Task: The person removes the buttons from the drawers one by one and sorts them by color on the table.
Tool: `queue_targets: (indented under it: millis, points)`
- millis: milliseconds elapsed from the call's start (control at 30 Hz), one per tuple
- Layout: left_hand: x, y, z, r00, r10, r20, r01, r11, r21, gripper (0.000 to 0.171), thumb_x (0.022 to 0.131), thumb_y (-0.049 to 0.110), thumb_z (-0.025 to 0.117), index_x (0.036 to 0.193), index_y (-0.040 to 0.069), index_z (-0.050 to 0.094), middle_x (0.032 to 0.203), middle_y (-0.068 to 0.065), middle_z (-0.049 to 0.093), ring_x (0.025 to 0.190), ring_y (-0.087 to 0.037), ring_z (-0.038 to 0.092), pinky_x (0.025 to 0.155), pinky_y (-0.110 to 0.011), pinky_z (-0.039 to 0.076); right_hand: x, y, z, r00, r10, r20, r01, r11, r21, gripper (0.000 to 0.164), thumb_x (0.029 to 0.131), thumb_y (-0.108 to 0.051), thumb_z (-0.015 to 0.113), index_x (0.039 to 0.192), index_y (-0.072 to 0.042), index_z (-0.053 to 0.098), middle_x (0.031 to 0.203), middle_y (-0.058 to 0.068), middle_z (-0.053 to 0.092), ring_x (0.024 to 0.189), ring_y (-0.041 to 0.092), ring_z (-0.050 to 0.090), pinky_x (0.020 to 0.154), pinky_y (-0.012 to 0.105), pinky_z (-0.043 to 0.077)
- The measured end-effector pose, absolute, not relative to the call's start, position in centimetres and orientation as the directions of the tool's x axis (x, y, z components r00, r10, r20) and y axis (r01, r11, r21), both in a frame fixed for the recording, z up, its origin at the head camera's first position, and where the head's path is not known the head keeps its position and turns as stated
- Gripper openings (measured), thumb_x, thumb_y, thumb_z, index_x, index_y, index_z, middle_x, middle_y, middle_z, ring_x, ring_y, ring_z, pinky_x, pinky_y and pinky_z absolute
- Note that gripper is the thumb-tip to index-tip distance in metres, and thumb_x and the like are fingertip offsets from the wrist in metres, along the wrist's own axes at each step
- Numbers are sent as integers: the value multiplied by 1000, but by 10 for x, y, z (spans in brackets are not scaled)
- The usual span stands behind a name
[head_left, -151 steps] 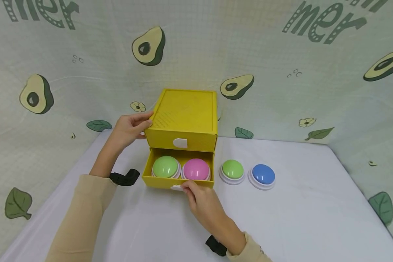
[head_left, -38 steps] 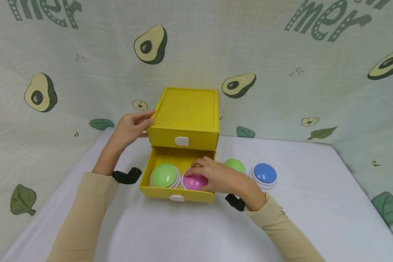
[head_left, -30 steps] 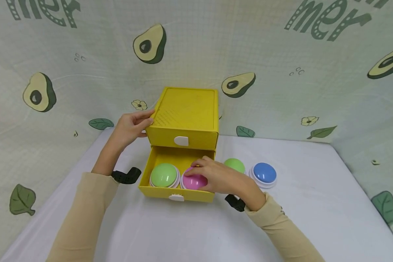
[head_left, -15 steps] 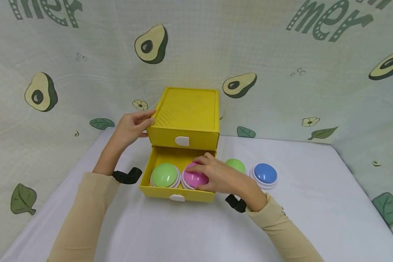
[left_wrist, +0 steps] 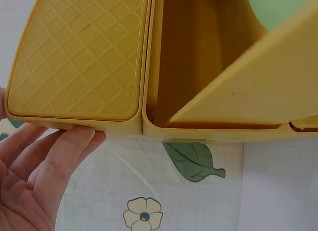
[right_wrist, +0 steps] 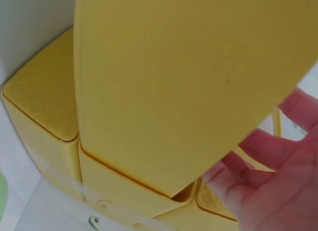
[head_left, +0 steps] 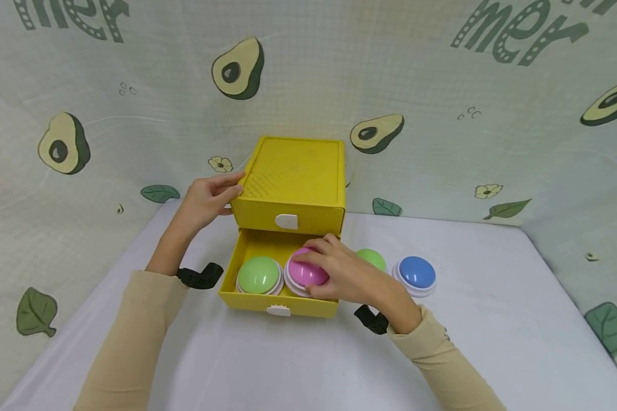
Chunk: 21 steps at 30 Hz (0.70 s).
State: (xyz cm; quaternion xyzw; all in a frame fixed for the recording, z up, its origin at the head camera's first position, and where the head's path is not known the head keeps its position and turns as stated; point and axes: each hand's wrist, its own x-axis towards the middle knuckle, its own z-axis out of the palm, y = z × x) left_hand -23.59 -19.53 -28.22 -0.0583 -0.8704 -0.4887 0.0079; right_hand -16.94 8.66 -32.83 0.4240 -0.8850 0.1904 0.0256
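My left hand point(head_left: 205, 200) rests on the left edge of a yellow two-drawer box point(head_left: 298, 171); the left wrist view shows its fingers point(left_wrist: 59, 151) lying along the box's edge. The lower drawer point(head_left: 300, 307) is pulled out, with a green push button point(head_left: 257, 275) at its left. Beside it my right hand point(head_left: 347, 273) grips a pink push button point(head_left: 304, 273) with a white base, which tilts slightly inside the drawer. In the right wrist view the drawer's yellow wall point(right_wrist: 174, 82) covers the button, and only curled fingers point(right_wrist: 268, 146) show.
Right of the box, a second green push button point(head_left: 372, 259) stands on the white table point(head_left: 493, 319), partly behind my right hand. Next to it is a blue push button point(head_left: 417, 273). An avocado-print cloth point(head_left: 308, 68) hangs behind the box. The upper drawer point(head_left: 259, 216) is closed.
The right hand has moved from the lower drawer's handle to the pink button, and the drawer is further out. Lately the pink button has risen slightly and tilted. The left hand has stayed put.
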Motion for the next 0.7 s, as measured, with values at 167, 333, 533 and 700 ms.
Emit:
queue_targets:
  millis: [167,333,533,700]
  points:
    - [-236,-196,-283,-992,94,79,116,515,849,46,94,33,53,138,20,47,133,-10,55,109,-24,60,82,-39,54,-168,89,-325,-649,-720,244,-755,574,-316,49,77,-25,67,124,-17,58,128,8,51,112,21,41,84,29,52]
    - [-236,-196,-284,-991,101,90,130,511,850,46,94,33,53,137,20,47,133,-9,55,108,-22,60,79,-34,55,-165,91,-321,-668,-694,267,-739,580,-342,51,77,-23,68,126,-19,56,130,9,48,114,21,40,84,31,53]
    - [-236,-197,-285,-991,101,90,130,520,844,46,94,35,53,137,21,47,133,-9,55,107,-21,60,78,-32,56,-162,95,-317,-654,-679,333,-755,557,-347,52,75,-20,70,125,-18,56,129,10,49,115,22,40,82,32,54]
    - [-237,-198,-285,-991,100,93,132,523,842,46,93,36,53,137,22,48,131,-9,56,106,-21,61,78,-34,56,-160,99,-310,-653,-665,363,-757,557,-341,53,74,-19,72,125,-17,56,129,10,49,116,23,41,82,33,54]
